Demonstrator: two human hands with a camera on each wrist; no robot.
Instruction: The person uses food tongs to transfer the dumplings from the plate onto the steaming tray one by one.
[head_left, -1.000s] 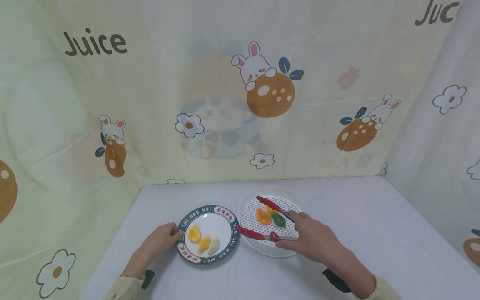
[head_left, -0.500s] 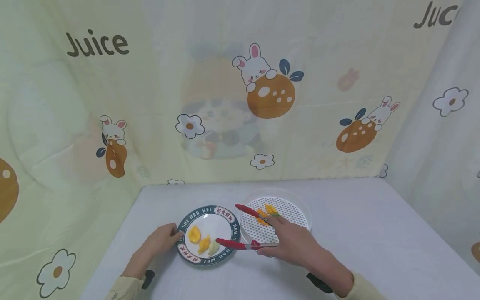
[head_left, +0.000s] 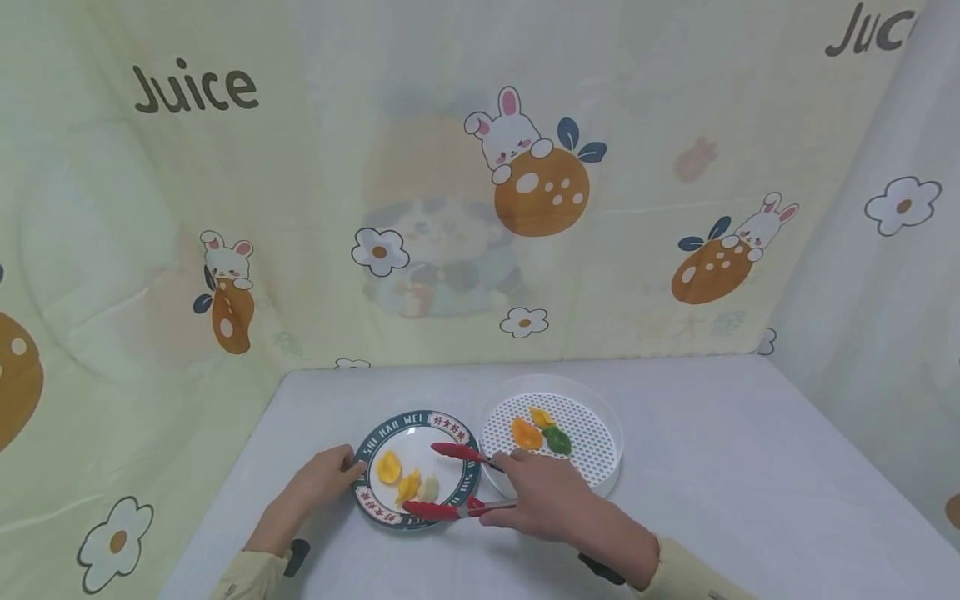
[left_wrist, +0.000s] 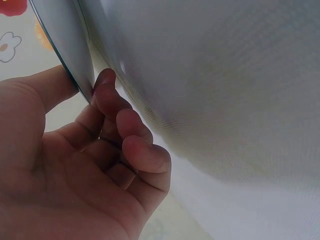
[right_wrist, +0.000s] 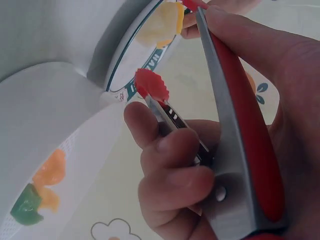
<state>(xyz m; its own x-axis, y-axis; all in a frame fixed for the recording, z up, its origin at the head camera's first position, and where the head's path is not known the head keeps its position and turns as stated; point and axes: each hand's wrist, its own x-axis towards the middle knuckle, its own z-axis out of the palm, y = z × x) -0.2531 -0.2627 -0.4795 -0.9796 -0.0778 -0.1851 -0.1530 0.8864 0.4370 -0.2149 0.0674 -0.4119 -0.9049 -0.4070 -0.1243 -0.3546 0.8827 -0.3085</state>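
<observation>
My left hand [head_left: 322, 477] pinches the left rim of a round plate [head_left: 427, 440], white with a dark green lettered border; the left wrist view shows the thumb and a fingertip at its edge. On the plate lie two yellow dumpling-like pieces [head_left: 388, 467] and a pale one [head_left: 428, 489]. My right hand [head_left: 543, 496] grips red-tipped metal tongs [head_left: 431, 510], thumb on one arm and fingers round the other. Their tips are spread apart over the plate's right part, with nothing between them. The lower tip appears close to the pale piece.
Right of the plate stands a round white perforated tray [head_left: 588, 429] with a raised rim. It holds orange [head_left: 527, 433], yellow [head_left: 542, 417] and green [head_left: 557, 439] dumpling-like pieces. A white cloth covers the table [head_left: 712, 467]; a printed curtain [head_left: 637, 275] hangs behind.
My right hand has carried the spread tongs leftward from above the perforated tray to above the plate. The tray's pieces are uncovered again. My left hand stays at the plate's rim.
</observation>
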